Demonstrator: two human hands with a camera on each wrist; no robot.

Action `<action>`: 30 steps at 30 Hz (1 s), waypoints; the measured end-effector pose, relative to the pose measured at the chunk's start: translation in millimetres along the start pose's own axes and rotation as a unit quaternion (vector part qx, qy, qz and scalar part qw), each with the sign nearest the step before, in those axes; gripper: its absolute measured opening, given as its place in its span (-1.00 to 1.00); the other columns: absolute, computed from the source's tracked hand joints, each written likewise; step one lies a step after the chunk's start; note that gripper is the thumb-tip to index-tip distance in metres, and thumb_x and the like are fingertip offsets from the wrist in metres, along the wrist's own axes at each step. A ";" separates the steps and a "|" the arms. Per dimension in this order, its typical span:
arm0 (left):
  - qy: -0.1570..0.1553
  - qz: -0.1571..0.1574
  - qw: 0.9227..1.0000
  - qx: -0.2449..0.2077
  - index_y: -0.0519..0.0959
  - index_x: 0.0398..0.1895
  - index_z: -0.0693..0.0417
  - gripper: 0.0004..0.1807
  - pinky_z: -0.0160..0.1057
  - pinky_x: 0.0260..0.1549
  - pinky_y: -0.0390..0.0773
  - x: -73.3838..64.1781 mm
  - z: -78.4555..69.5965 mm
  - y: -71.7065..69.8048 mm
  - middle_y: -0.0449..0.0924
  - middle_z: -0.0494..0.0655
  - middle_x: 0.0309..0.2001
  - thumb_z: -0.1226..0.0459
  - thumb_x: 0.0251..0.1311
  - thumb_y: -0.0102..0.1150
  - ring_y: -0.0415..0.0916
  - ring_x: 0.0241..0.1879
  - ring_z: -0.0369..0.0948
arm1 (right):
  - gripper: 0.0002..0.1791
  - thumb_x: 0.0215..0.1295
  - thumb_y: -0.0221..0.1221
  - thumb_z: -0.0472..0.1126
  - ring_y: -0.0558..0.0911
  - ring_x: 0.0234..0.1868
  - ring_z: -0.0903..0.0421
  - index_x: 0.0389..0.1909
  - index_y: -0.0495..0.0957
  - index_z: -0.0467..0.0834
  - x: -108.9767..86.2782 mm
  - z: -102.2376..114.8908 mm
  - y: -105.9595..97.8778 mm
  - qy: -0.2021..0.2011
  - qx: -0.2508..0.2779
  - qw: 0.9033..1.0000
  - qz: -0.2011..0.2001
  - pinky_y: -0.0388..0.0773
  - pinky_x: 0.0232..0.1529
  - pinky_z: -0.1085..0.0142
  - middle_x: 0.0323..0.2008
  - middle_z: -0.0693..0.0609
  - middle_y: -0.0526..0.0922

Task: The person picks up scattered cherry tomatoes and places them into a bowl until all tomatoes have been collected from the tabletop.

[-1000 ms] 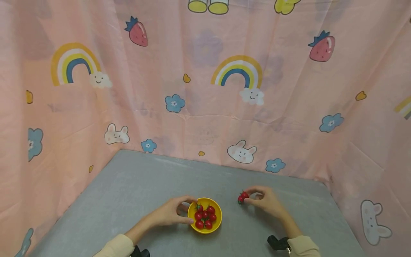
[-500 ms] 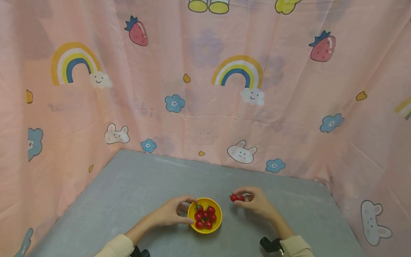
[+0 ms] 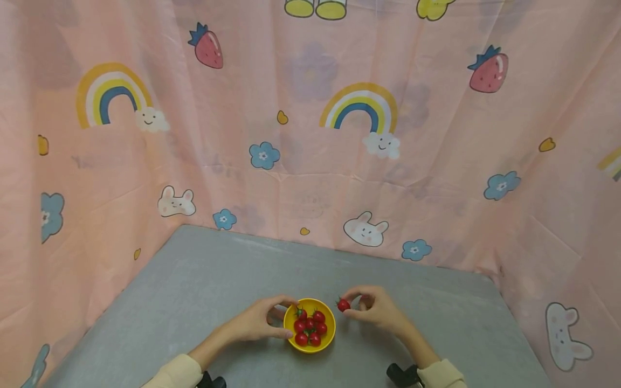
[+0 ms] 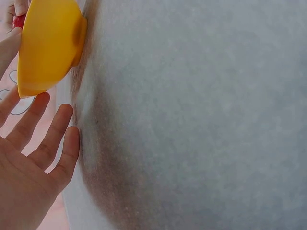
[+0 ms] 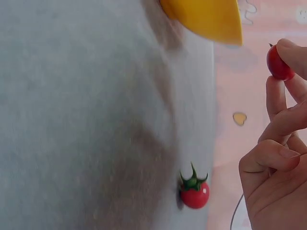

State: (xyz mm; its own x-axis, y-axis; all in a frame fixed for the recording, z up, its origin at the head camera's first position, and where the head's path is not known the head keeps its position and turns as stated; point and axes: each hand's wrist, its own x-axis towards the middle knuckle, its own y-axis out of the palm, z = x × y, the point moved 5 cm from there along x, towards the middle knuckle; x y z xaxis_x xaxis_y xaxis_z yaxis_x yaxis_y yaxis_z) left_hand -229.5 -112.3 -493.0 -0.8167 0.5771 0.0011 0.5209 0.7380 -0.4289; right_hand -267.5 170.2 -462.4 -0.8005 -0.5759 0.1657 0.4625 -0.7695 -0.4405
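Note:
A yellow bowl (image 3: pixel 310 351) with several red cherry tomatoes inside stands on the table. My left hand (image 3: pixel 257 320) holds it from the left, thumb and index finger at the rim; in the left wrist view the other fingers spread below the bowl's side. To the right of the bowl, my right hand (image 3: pixel 383 311) pinches one cherry tomato (image 5: pixel 279 63) between thumb and fingertips, close to the rim. A second cherry tomato (image 5: pixel 194 194) with a green calyx lies on the table by this hand, mostly hidden behind the fingers in the head view.
The grey table (image 3: pixel 233 264) reaches back to a pink curtain (image 3: pixel 310 178) printed with rainbows, rabbits and flowers, which also hangs on both sides. Black wrist mounts (image 3: pixel 405 375) sit at both beige sleeves.
My right hand has moved left toward the bowl with the pinched cherry tomato, leaving the other tomato in its place on the table. The left hand and bowl have stayed still.

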 end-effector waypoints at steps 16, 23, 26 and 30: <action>0.007 0.003 1.000 0.002 0.47 0.32 -0.07 -0.42 -0.13 -0.06 0.62 0.9 1.3 0.2 0.50 -0.09 0.27 0.22 0.25 0.44 0.60 0.06 -0.16 | -0.77 0.27 0.41 -0.27 0.34 -0.65 0.23 -0.07 0.70 -0.12 5.5 2.5 24.2 0.004 0.000 0.999 0.046 0.35 -0.60 0.44 -0.23 0.00 0.67; 0.011 0.002 1.000 0.003 0.47 0.33 -0.06 -0.42 -0.10 -0.05 0.62 0.5 0.4 0.4 0.50 -0.09 0.27 0.22 0.25 0.43 0.60 0.06 -0.17 | -0.73 0.27 0.40 -0.28 0.31 -0.65 0.27 -0.03 0.67 -0.23 3.6 0.2 19.4 0.010 -0.003 0.999 0.040 0.34 -0.59 0.45 -0.23 -0.06 0.68; 0.010 0.002 1.000 0.000 0.47 0.33 -0.06 -0.42 -0.11 -0.05 0.62 0.3 0.7 0.6 0.50 -0.09 0.27 0.22 0.25 0.43 0.60 0.06 -0.17 | -0.72 0.27 0.39 -0.33 0.30 -0.65 0.28 -0.02 0.65 -0.30 1.5 -0.7 14.4 -0.005 -0.002 0.999 0.033 0.32 -0.60 0.45 -0.23 -0.14 0.68; 0.009 0.003 1.000 -0.002 0.47 0.32 -0.06 -0.42 -0.11 -0.05 0.62 0.2 1.5 0.7 0.50 -0.09 0.27 0.23 0.25 0.43 0.59 0.07 -0.17 | -0.73 0.26 0.38 -0.38 0.29 -0.65 0.26 -0.04 0.64 -0.33 -3.1 -3.1 5.5 -0.026 -0.005 0.999 0.020 0.31 -0.62 0.45 -0.24 -0.22 0.67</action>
State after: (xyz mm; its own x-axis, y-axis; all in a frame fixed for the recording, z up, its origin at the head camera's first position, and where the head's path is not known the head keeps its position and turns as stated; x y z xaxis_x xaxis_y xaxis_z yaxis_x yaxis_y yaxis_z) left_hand -229.6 -112.3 -494.7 -0.8094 0.5870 0.0144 0.5264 0.7362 -0.4254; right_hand -263.7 168.6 -468.1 -0.7609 -0.6196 0.1928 0.4898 -0.7433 -0.4556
